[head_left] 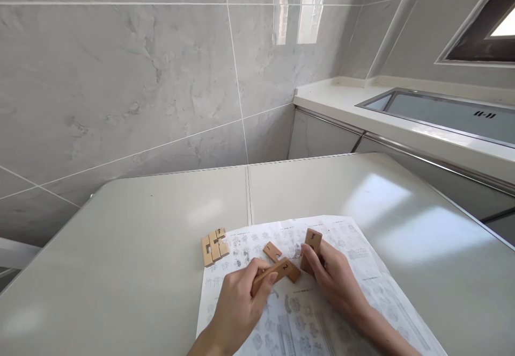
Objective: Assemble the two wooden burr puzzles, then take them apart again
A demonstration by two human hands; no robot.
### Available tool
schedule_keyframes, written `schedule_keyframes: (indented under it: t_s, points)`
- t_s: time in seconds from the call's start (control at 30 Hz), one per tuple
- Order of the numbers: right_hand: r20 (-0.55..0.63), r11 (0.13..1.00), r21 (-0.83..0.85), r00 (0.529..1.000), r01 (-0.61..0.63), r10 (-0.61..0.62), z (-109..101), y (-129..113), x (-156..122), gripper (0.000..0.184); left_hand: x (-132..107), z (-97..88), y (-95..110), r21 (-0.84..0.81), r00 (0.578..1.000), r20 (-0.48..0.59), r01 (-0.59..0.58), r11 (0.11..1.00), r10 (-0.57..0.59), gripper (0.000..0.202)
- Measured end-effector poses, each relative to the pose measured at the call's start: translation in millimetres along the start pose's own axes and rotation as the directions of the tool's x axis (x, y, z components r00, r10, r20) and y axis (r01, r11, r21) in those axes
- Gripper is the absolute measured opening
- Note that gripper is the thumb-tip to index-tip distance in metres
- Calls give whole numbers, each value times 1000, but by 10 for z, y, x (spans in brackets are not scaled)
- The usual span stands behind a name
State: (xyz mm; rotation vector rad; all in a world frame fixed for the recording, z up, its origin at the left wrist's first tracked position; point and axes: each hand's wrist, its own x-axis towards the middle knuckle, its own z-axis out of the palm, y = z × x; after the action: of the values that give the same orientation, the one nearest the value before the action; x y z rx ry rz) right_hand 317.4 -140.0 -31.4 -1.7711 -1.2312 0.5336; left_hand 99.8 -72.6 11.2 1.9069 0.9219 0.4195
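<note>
My left hand [241, 302] is closed around a long wooden puzzle piece marked 2 [281, 270], held low over a printed instruction sheet [362, 275]. My right hand [333, 278] grips another wooden piece [311, 244], standing it nearly upright beside the first. The two pieces are close together, almost touching. A third small wooden piece [272, 251] lies flat on the sheet just behind them. A cluster of notched wooden pieces [214, 246] rests at the sheet's left edge, away from both hands.
A pale table [140, 238] with a centre seam carries everything. Grey tiled wall [120, 77] rises behind it. To the right runs a counter [341, 101] with a steel sink [442, 111], separated from the table by a gap.
</note>
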Motion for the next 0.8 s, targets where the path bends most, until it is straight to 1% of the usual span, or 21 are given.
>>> schedule_keyframes:
  t_s: [0.07,0.1,0.2,0.23,0.3,0.4,0.47,0.57,0.67,0.8]
  points:
    - [20,996,-75,999,46,-45,4,22,5,54,27,-52,-14,65,999,-12,-47,997,48,36]
    - [26,992,-112,998,57,-54,8,34,7,53,37,-76,-20,85,999,-5,-45,995,46,35]
    - [53,980,-189,997,59,-50,23,63,8,45,55,-131,-36,82,996,80,42,996,-49,33]
    - [64,979,-195,997,56,-44,27,68,6,41,57,-144,-37,70,990,113,73,995,-80,33]
    - [89,982,-181,996,46,-31,35,74,-2,32,62,-163,-29,50,983,155,95,994,-101,34]
    - [89,987,-158,996,37,-23,50,79,-18,35,75,-177,-5,32,983,158,93,995,-97,37]
    - [68,986,-159,997,45,-35,59,85,-26,36,90,-174,-5,49,987,115,110,993,-114,36]
    - [39,983,-165,996,83,-77,65,89,-32,34,107,-151,-48,152,993,-9,121,981,-121,32]
    - [39,975,-178,991,136,-131,59,70,-32,31,108,-117,-120,302,989,-121,114,947,-80,33]
    - [55,960,-201,981,194,-187,53,27,-36,27,99,-72,-201,485,983,-184,85,870,6,34]
